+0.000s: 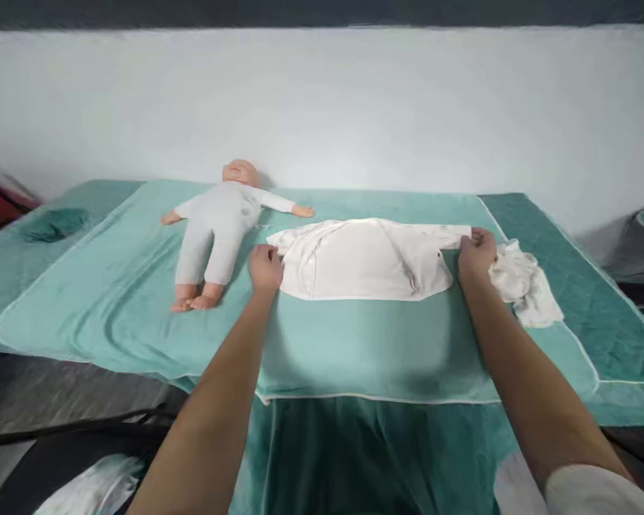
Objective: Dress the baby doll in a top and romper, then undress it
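Lying on the green blanket (354, 347) are a doll (220, 207) at left; the white garment (359, 265) at centre, mostly flattened, creases remaining; and a crumpled cloth (519, 280) at right. Your right hand (476, 254) pinches one cuff (457, 232); your left hand (266, 269) curls at the other sleeve (288, 239), grip unclear.

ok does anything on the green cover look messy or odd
The white cloth beside the right hand lies crumpled in a heap, unlike the white garment spread out nearby. The green cover is also rucked left of the doll. No spill or damage shows.
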Motion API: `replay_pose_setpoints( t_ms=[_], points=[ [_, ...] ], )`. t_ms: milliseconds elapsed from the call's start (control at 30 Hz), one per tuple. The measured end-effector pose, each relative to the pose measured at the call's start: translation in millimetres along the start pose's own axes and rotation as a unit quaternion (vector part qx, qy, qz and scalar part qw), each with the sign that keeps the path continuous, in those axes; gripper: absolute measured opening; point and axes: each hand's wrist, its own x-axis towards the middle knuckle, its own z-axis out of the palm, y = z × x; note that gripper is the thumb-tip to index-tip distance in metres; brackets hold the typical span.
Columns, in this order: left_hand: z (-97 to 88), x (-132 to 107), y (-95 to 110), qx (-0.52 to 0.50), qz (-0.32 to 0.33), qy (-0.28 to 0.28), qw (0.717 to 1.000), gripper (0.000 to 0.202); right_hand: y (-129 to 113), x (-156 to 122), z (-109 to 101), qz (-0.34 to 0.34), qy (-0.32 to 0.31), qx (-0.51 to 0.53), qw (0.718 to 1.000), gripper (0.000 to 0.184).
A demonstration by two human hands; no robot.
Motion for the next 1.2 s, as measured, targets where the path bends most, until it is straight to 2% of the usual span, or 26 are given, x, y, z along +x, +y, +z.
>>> replay_pose_setpoints(
  t_ms=[133,267,300,367,433,467,533,600,700,767,833,933,1000,1067,1100,1200],
  points=[
    [2.0,-1.4,-2.4,-0.006,-0.002,0.011,1.000,0.014,-5.8,4.2,0.8,-0.001,-0.003,-0.031,1.000,0.035],
    [4.2,-1.5,-4.2,-0.010,0.001,0.024,1.000,0.017,-18.4,-0.2,0.6,0.006,0.008,-0.081,0.997,0.044],
    [4.6,-1.5,-4.6,-0.011,0.001,0.026,1.000,0.018,-23.0,-3.3,0.0,-0.020,0.015,-0.093,0.995,0.047],
    [5.5,-1.5,-5.5,-0.013,0.002,0.029,0.999,0.020,-33.6,-11.6,-1.6,-0.115,0.004,-0.102,0.988,0.047],
    [6.0,-1.6,-6.3,-0.016,0.005,0.032,0.999,0.020,-44.8,-20.9,-3.0,-0.213,-0.073,-0.100,0.969,0.043],
    [6.2,-1.7,-6.7,-0.017,0.006,0.033,0.999,0.021,-50.0,-25.4,-3.4,-0.238,-0.128,-0.101,0.957,0.040],
    [6.3,-1.7,-7.3,-0.018,0.006,0.033,0.999,0.021,-58.5,-32.2,-4.1,-0.230,-0.218,-0.123,0.940,0.037],
    [6.1,-1.6,-7.4,-0.019,0.005,0.031,0.999,0.021,-63.4,-35.6,-5.1,-0.173,-0.251,-0.164,0.938,0.038],
    [5.7,-1.7,-6.6,-0.022,0.001,0.029,0.999,0.021,-64.8,-34.7,-7.8,-0.079,-0.234,-0.207,0.947,0.042],
    [5.4,-1.9,-5.8,-0.025,-0.002,0.030,0.999,0.020,-63.9,-32.8,-9.8,-0.050,-0.213,-0.206,0.954,0.042],
    [5.4,-2.1,-5.2,-0.027,-0.004,0.032,0.999,0.020,-63.6,-32.2,-11.6,-0.066,-0.187,-0.180,0.964,0.041],
    [5.8,-2.1,-5.1,-0.025,-0.001,0.032,0.999,0.019,-68.9,-39.4,-14.8,-0.165,-0.154,-0.122,0.966,0.039],
    [6.1,-1.9,-5.5,-0.026,0.003,0.032,0.999,0.019,-78.4,-53.0,-18.6,-0.250,-0.157,-0.097,0.951,0.035],
    [6.3,-1.7,-5.8,-0.029,0.005,0.033,0.999,0.019,-92.6,-74.0,-24.1,-0.323,-0.188,-0.088,0.923,0.031],
    [6.3,-1.6,-5.9,-0.030,0.005,0.034,0.999,0.019,-100.9,-86.6,-27.3,-0.353,-0.216,-0.085,0.906,0.030],
    [6.2,-1.6,-5.5,-0.032,0.003,0.033,0.999,0.018,-124.8,-124.3,-36.4,-0.426,-0.350,-0.067,0.832,0.030]
  ],
)
